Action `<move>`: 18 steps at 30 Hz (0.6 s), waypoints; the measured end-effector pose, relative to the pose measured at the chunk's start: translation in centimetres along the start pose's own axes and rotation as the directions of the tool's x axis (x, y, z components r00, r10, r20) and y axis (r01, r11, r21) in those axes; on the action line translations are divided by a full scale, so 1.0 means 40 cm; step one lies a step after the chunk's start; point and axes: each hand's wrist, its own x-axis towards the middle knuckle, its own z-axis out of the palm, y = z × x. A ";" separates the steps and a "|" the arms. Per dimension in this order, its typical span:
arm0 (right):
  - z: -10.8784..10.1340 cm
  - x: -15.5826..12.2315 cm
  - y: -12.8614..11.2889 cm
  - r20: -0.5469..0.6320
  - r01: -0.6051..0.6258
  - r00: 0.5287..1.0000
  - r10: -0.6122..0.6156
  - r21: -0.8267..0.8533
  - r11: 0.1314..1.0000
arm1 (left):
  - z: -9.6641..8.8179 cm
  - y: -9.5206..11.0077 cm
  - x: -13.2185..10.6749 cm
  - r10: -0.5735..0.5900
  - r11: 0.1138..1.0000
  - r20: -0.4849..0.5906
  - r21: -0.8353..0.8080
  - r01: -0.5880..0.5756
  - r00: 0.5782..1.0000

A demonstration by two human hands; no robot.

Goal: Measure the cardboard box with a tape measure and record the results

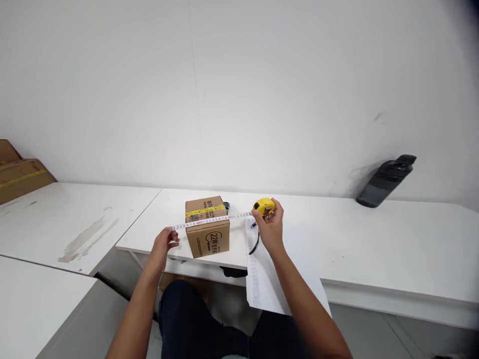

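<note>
A small cardboard box (207, 233) with yellow tape stands on the white table (355, 234) near its front edge. My right hand (270, 229) is closed round a yellow tape measure (264, 206) just right of the box. Its white blade (213, 220) stretches leftward across the box's top front edge. My left hand (165, 243) pinches the blade's free end, left of the box and past the table's corner. A black wrist strap (255, 243) dangles under my right hand.
A white paper sheet (269, 279) hangs over the table's front edge by my right arm. A dark bottle (385, 181) leans against the wall at the back right. Another white table (71, 224) lies to the left, with cardboard boxes (18, 177) at its far end.
</note>
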 end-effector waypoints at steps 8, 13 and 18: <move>0.116 -0.040 -0.026 0.162 0.043 0.986 -0.034 -0.053 0.998 | 0.136 0.030 0.012 -0.058 0.987 -0.023 -0.152 0.053 0.998; 0.132 -0.061 -0.022 0.208 0.080 0.975 -0.080 0.008 0.997 | 0.171 0.017 -0.004 -0.026 0.983 0.030 -0.182 0.031 0.999; 0.127 -0.059 -0.017 0.195 0.071 0.978 -0.071 0.006 0.997 | 0.167 0.012 -0.008 -0.047 0.982 0.035 -0.180 0.052 0.998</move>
